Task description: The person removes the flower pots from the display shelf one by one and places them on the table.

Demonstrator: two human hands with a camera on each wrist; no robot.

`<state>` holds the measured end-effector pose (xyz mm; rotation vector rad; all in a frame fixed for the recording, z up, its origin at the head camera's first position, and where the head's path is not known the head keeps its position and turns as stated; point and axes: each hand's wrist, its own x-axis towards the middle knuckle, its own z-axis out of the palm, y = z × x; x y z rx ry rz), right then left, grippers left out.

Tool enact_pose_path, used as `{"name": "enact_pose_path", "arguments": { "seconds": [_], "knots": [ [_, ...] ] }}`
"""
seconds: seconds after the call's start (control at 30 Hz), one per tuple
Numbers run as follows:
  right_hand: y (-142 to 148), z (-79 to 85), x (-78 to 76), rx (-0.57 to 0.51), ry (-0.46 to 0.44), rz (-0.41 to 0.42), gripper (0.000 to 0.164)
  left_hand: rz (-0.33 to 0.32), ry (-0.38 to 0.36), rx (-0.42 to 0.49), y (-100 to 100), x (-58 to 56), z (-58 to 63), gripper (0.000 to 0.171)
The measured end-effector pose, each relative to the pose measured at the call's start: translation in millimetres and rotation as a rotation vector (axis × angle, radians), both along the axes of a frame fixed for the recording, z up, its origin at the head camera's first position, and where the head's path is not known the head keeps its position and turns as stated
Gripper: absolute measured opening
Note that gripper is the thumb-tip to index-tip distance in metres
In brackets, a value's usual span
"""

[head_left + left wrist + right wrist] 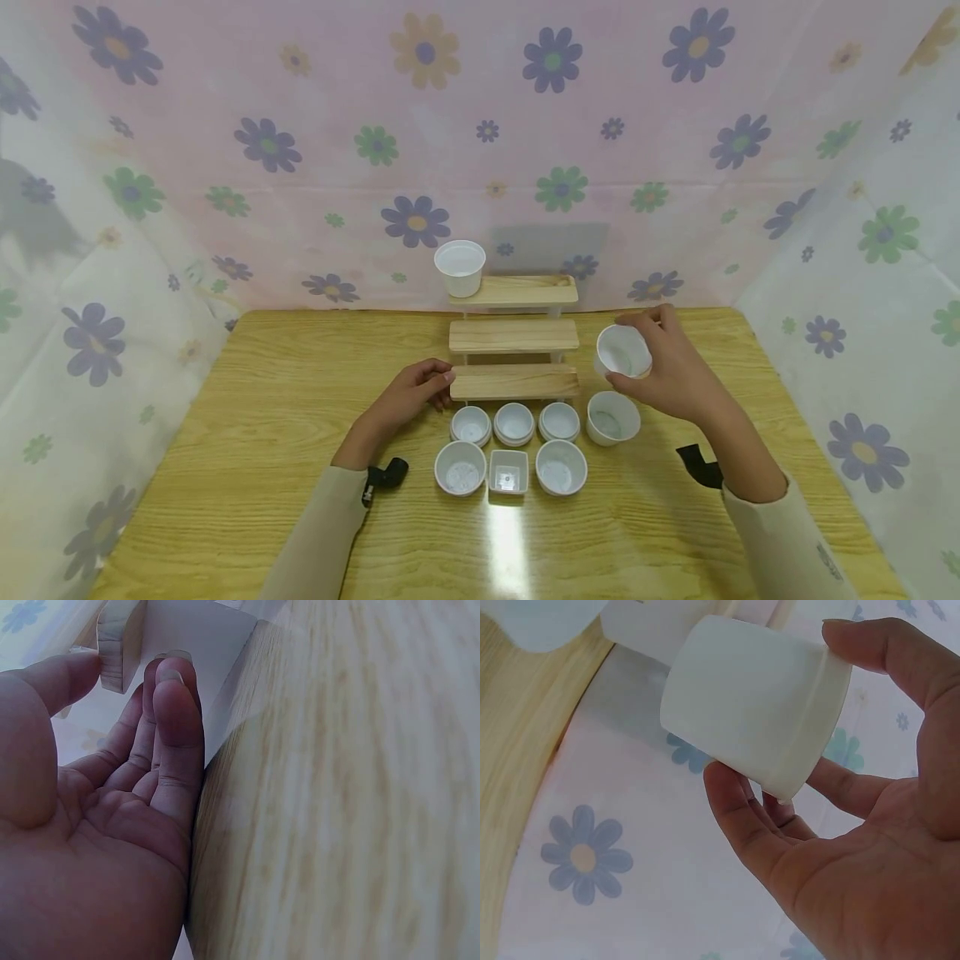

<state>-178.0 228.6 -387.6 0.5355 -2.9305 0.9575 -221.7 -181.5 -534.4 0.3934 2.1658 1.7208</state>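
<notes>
My right hand (663, 367) pinches a white plastic cup (742, 705) between thumb and fingers near its rim. The cup is tilted and held above the table, to the right of a three-tier wooden display stand (513, 336). At the stand's left side is my left hand (416, 385), its thumb touching the end of the lowest board (120, 645). The other fingers lie loosely bent beside the stand's pale side panel (195, 645). Another white cup (460, 267) stands upright at the left end of the top board.
A larger white cup (613, 418) stands just below the raised one. Before the stand sit three small round white pots (514, 425), two wider round pots (461, 468) and a square pot (508, 472). A flowered cloth (480, 150) hangs behind the wooden table (300, 500).
</notes>
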Motion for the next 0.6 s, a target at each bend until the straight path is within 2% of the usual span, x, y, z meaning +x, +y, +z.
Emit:
{"name": "enact_pose_path", "arguments": {
  "seconds": [0.6],
  "knots": [
    [32.5, -22.5, 26.4, 0.026, -0.026, -0.071, 0.076, -0.002, 0.005, -0.01, 0.5, -0.8, -0.2, 0.038]
  ]
}}
